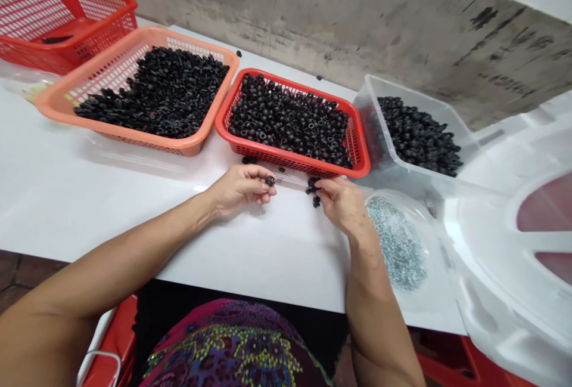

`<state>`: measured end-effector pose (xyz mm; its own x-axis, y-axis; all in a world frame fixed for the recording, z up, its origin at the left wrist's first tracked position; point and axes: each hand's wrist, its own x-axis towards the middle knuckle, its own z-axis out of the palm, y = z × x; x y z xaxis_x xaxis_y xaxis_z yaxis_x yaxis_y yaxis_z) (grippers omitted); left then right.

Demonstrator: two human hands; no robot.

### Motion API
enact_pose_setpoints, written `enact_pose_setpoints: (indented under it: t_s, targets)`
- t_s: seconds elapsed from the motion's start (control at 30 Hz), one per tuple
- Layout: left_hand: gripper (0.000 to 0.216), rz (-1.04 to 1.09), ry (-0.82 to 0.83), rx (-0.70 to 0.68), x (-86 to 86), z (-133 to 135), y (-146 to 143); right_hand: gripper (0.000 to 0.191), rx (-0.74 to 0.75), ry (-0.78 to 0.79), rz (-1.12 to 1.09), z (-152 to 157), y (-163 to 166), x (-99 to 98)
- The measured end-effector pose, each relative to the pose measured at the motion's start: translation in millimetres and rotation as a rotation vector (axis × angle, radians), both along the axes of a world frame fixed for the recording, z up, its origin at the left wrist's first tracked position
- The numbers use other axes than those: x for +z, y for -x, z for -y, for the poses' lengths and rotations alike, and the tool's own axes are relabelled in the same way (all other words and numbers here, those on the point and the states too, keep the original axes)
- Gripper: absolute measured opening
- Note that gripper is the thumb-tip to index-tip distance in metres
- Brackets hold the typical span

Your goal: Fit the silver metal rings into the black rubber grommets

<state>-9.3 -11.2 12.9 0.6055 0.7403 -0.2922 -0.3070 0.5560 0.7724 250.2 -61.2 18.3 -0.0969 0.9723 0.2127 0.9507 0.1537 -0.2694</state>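
Note:
My left hand point(248, 187) pinches a small round black plastic part point(270, 180) between thumb and fingers, just in front of the red basket point(295, 157). A bright spot shows at the part's end. My right hand point(342, 199) is closed at a little cluster of small black plastic pieces point(313, 185) by the basket's front edge; its thumb and forefinger meet on one of them. Black ring-like parts with holes point(290, 118) fill the red basket. Beside my right wrist lies a clear round dish of small silvery metal pieces point(397, 244).
An orange basket point(134, 136) of small black parts stands to the left, a bright red basket point(98, 29) beyond it. On the right are a clear bin point(388, 142) of black parts and a white plastic stool point(487, 220). A wall point(268, 11) runs behind the table.

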Motion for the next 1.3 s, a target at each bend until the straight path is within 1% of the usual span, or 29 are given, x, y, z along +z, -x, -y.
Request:
enact_pose_setpoints:
  t_s: [0.07,0.17,0.23,0.3,0.37,0.43,0.53,0.6,0.7,0.8,0.87,0.93,1.1,1.2,1.3]
  targets:
    - [0.023,0.0,0.025,-0.014,-0.1,0,0,0.027,0.052,0.004,0.108,-2,6,-8.0]
    - [0.023,0.007,0.043,-0.017,-0.2,0,0,0.027,0.089,0.032,0.216,-5,11,-17.3]
    - [0.022,0.018,0.041,-0.021,-0.6,-1,0,0.029,0.094,0.04,0.246,-8,12,-20.8]
    - [0.022,0.026,0.035,-0.028,-1.3,-1,0,0.03,0.086,0.022,0.219,-9,13,-21.6]
    - [0.023,0.025,0.028,-0.033,-2.0,-1,-1,0.026,0.092,0.002,0.097,-9,17,-19.2]
    - [0.023,0.018,0.015,-0.024,-2.4,0,-2,0.022,0.111,0.023,-0.131,-6,23,-14.3]
    - [0.022,0.022,-0.01,0.014,-1.9,2,-4,0.016,0.084,0.167,-0.558,0,33,-5.5]
    - [0.022,0.033,-0.032,0.047,-1.0,2,-4,0.018,0.045,0.268,-0.807,3,39,-1.4]
    - [0.023,0.041,-0.042,0.08,0.3,1,-3,0.019,0.027,0.368,-1.099,3,43,0.7]
    - [0.026,0.036,-0.023,0.074,0.5,0,-2,0.02,0.006,0.475,-1.33,1,45,1.2]
    - [0.026,0.031,-0.025,0.043,-0.5,0,-2,0.023,-0.019,0.532,-1.429,1,47,2.4]
    - [0.026,0.024,-0.04,-0.005,-2.0,1,-3,0.026,-0.042,0.563,-1.477,0,48,4.3]
    - [0.025,0.003,-0.081,-0.098,-4.4,5,-6,0.027,-0.09,0.623,-1.515,1,48,7.4]
    - [0.02,-0.025,-0.11,-0.113,-3.8,7,-7,0.023,-0.094,0.644,-1.523,2,48,7.6]
    - [0.018,-0.049,-0.133,-0.121,-3.2,8,-7,0.023,-0.082,0.617,-1.523,3,51,7.4]
